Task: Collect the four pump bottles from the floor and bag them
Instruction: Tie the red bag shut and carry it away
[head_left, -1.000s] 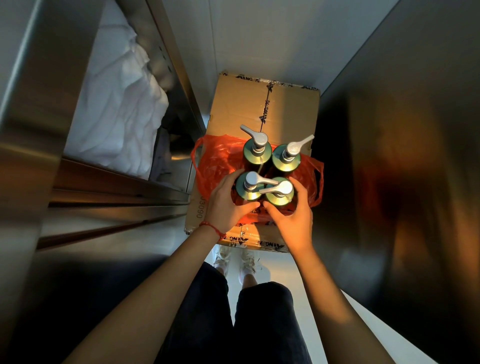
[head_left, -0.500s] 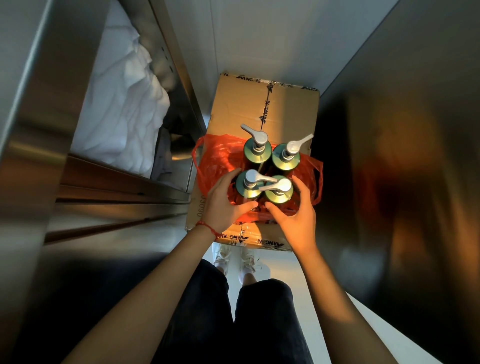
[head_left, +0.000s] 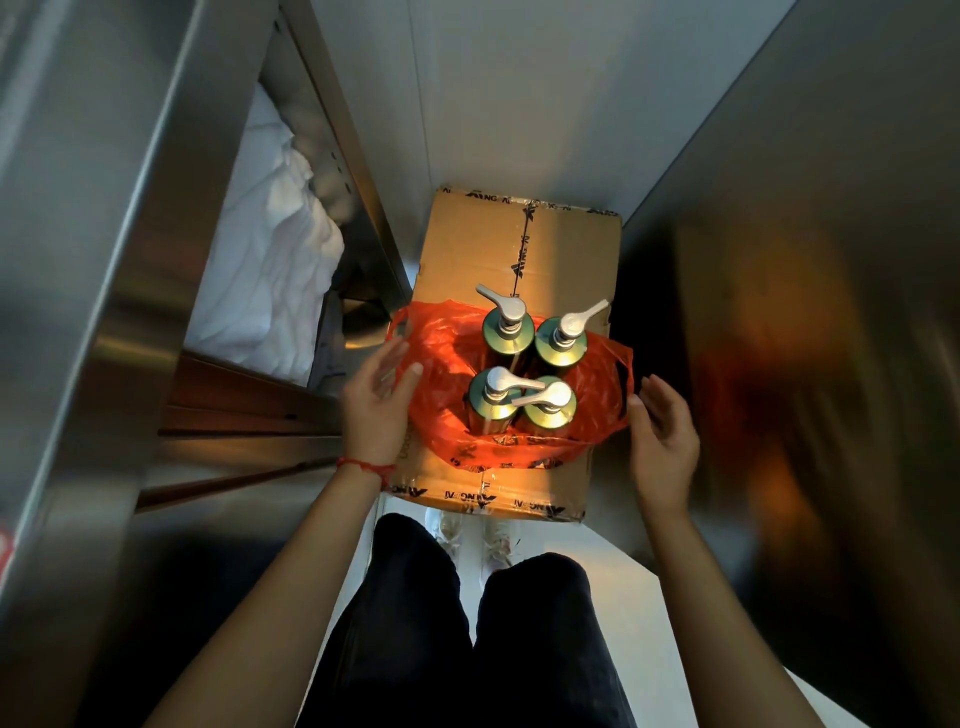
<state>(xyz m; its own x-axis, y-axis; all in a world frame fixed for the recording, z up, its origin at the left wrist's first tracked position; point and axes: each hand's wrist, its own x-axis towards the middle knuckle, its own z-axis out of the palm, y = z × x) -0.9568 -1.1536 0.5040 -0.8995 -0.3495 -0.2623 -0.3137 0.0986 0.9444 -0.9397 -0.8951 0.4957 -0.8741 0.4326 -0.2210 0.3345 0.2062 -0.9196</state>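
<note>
Several green pump bottles with silver pump heads stand upright in a tight cluster: back left (head_left: 508, 335), back right (head_left: 562, 345), front left (head_left: 492, 402), front right (head_left: 549, 410). They sit on a red plastic bag (head_left: 441, 384) spread over a taped cardboard box (head_left: 478, 244). My left hand (head_left: 376, 410) is open at the bag's left edge, thumb touching the plastic. My right hand (head_left: 662, 441) is open just right of the bag's right handle (head_left: 623, 371), holding nothing.
A steel shelf frame (head_left: 93, 291) rises on the left, with white crumpled cloth (head_left: 280, 275) inside it. A dark shiny metal wall (head_left: 810, 338) closes the right side. My legs and white shoes (head_left: 470, 535) stand on the pale floor below the box.
Both hands have let go of the two front bottles and moved apart, the left one to the bag's left edge and the right one to its right side. The bottles stay put.
</note>
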